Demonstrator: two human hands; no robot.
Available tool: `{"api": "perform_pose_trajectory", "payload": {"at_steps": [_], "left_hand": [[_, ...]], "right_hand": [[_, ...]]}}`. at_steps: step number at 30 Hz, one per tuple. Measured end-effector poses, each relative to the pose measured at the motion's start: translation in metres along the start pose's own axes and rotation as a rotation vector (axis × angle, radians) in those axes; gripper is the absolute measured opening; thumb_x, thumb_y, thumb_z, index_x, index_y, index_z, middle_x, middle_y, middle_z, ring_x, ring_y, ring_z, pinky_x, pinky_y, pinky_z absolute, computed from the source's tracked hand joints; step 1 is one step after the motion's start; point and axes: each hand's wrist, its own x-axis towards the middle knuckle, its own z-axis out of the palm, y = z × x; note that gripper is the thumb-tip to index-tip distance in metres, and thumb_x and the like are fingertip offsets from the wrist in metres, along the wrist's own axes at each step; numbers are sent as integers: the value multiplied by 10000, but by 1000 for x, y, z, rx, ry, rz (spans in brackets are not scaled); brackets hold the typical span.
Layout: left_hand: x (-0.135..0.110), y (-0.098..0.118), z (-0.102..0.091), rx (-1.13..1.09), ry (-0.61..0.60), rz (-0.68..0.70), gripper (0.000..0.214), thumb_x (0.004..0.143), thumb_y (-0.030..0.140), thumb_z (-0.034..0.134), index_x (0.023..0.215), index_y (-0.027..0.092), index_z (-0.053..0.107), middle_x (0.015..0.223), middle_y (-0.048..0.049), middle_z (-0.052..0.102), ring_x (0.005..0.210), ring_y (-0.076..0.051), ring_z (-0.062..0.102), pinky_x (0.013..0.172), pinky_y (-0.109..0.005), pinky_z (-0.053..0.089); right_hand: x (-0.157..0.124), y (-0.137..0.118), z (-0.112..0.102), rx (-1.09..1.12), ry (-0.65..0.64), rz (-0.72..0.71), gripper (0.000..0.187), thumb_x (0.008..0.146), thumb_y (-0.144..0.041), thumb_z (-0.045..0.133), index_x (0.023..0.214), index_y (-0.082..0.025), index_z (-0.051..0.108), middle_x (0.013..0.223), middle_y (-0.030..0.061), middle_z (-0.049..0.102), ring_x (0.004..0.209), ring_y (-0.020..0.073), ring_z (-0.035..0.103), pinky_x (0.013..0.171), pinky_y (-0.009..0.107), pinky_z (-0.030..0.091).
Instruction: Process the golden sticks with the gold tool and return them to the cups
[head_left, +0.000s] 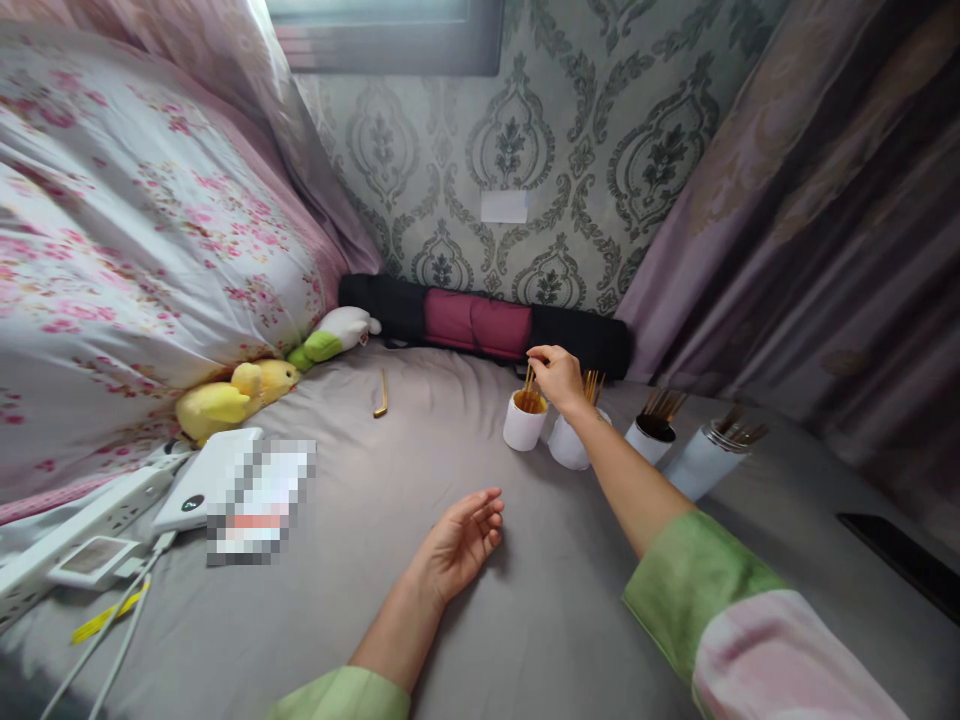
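My right hand [556, 378] is closed in a pinch on a thin brown stick [529, 375] above the leftmost white cup [523, 430]. The stick's lower end is among others inside that cup. Behind my right wrist stands a second white cup [568, 450] with sticks in it, partly hidden by the wrist and forearm. My left hand [461, 540] rests on the grey sheet [322, 630], palm turned up, fingers loosely curled and holding nothing.
To the right stand a dark-lined white cup [651, 440] and a tilted white jar [709, 460], both with sticks. A small golden hooked object [382, 400] lies on the sheet. Plush toys [232, 395], a white power bank [210, 480] and a power strip [82, 530] lie left; a phone-like dark slab [900, 560], right.
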Motion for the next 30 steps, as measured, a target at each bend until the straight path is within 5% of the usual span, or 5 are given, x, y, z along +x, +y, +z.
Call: {"api": "perform_pose_trajectory", "payload": {"at_steps": [12, 30], "left_hand": [[0, 0, -1, 1, -3, 2, 184, 741, 150, 600, 916, 94, 590, 732, -46, 620, 577, -75, 559, 519, -177, 444], [2, 0, -3, 2, -6, -1, 196, 729, 156, 614, 914, 95, 590, 741, -46, 618, 590, -78, 559, 527, -178, 441]], "right_hand": [[2, 2, -4, -1, 7, 23, 169, 724, -205, 545, 799, -215, 696, 851, 48, 551, 796, 165, 545, 774, 303, 438], [7, 1, 7, 63, -48, -27, 175, 737, -215, 519, 797, -223, 683, 837, 15, 641, 734, 138, 586, 749, 282, 455]]}}
